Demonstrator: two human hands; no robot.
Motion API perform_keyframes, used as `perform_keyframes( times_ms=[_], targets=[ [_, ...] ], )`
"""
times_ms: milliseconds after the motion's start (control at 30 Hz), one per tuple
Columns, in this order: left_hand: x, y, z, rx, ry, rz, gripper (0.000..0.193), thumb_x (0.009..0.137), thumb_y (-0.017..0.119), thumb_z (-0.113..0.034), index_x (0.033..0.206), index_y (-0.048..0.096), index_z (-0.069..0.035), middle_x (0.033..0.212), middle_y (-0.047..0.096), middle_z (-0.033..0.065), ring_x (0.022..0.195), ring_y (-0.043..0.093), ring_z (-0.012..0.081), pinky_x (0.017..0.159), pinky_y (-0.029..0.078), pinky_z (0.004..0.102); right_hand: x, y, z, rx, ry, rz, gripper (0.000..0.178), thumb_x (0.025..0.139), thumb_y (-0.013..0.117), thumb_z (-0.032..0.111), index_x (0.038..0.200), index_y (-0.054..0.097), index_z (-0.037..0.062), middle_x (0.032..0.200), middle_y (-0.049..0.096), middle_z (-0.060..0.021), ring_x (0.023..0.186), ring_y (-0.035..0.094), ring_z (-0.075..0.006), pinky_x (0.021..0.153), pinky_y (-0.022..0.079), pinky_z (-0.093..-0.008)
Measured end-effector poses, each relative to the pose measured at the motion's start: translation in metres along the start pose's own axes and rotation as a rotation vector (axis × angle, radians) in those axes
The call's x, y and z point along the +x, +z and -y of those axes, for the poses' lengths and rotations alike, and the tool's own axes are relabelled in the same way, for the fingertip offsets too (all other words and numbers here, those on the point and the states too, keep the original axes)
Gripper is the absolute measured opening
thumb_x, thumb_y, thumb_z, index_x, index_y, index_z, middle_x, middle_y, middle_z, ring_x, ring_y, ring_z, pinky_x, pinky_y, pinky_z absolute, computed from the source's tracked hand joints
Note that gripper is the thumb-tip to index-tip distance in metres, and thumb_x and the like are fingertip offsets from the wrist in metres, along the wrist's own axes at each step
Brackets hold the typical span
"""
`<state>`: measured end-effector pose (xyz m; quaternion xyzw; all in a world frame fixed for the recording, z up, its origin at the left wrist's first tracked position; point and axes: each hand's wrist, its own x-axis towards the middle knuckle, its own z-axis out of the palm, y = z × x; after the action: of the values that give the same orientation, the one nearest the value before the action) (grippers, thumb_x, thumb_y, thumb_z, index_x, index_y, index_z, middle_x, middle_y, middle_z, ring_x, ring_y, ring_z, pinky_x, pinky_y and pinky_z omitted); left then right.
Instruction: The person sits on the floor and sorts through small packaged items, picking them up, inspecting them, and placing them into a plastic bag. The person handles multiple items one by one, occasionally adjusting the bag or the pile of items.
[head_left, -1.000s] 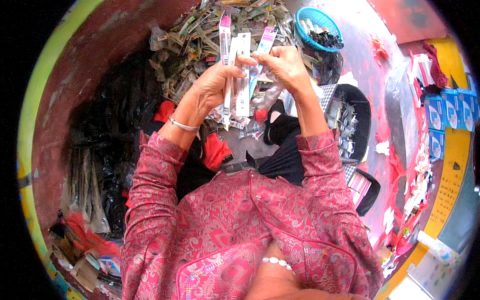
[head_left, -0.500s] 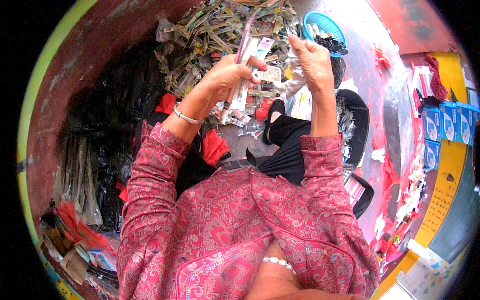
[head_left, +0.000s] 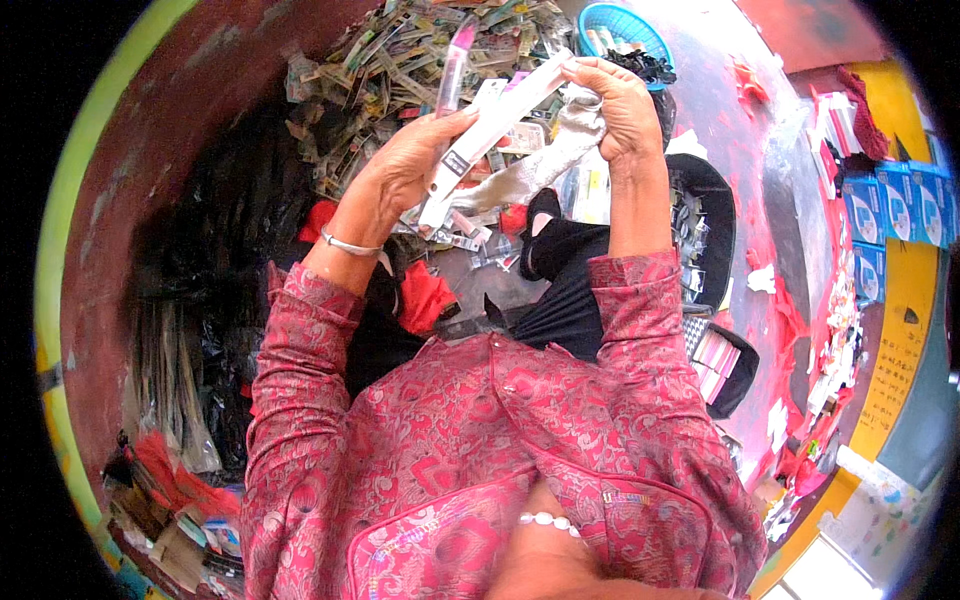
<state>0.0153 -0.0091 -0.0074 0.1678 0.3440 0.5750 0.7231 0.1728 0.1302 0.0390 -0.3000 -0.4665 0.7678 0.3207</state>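
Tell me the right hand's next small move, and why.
Perhaps the right hand should swing the slim white package leftward, alongside the pink-tipped package: its fingers are at the white one's upper end, which slants rightward, while the pink-tipped one stands steeper in the left hand.

Floor (head_left: 705, 105) bears heaped packets (head_left: 395, 75) beyond the left hand (head_left: 415, 155); blue basket (head_left: 640, 20) beyond the right hand (head_left: 625, 110); red scrap (head_left: 425, 300) bodyward of the grip; black case (head_left: 722, 240) rightward.
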Motion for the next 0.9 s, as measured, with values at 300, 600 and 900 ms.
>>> perform_keyframes(
  times_ms=[300, 600, 900],
  targets=[
    [-0.003, 0.003, -0.011, -0.077, 0.049, -0.083, 0.037, 0.086, 0.045, -0.03, 0.105, 0.046, 0.002, 0.085, 0.059, 0.0152, 0.051, 0.052, 0.0112, 0.038, 0.044, 0.0177, 0.003, -0.021, 0.004, 0.143, -0.137, -0.192, 0.009, 0.07, 0.06, 0.0, 0.078, 0.057, -0.0015, 0.071, 0.059, -0.0082, 0.058, 0.057, -0.0141, 0.051, 0.048, -0.0247],
    [0.006, -0.013, -0.005, -0.386, 0.054, -0.111, 0.044, 0.081, 0.053, -0.033, 0.103, 0.05, 0.005, 0.092, 0.054, 0.0133, 0.059, 0.051, 0.0103, 0.043, 0.046, 0.016, -0.033, 0.025, 0.002, -0.484, -0.678, -0.387, 0.005, 0.076, 0.061, 0.007, 0.076, 0.061, 0.0019, 0.064, 0.054, 0.001, 0.056, 0.046, -0.0042, 0.047, 0.035, -0.0175],
    [-0.007, -0.004, -0.02, -0.097, 0.231, -0.183, 0.034, 0.077, 0.058, -0.021, 0.104, 0.054, 0.0, 0.095, 0.059, 0.0086, 0.076, 0.056, 0.012, 0.066, 0.047, 0.0217, -0.065, 0.056, -0.046, -1.395, -1.277, 0.391, 0.031, 0.06, 0.062, 0.012, 0.091, 0.059, 0.0088, 0.058, 0.045, -0.0003, 0.048, 0.049, -0.014, 0.041, 0.038, -0.0283]
  ],
)
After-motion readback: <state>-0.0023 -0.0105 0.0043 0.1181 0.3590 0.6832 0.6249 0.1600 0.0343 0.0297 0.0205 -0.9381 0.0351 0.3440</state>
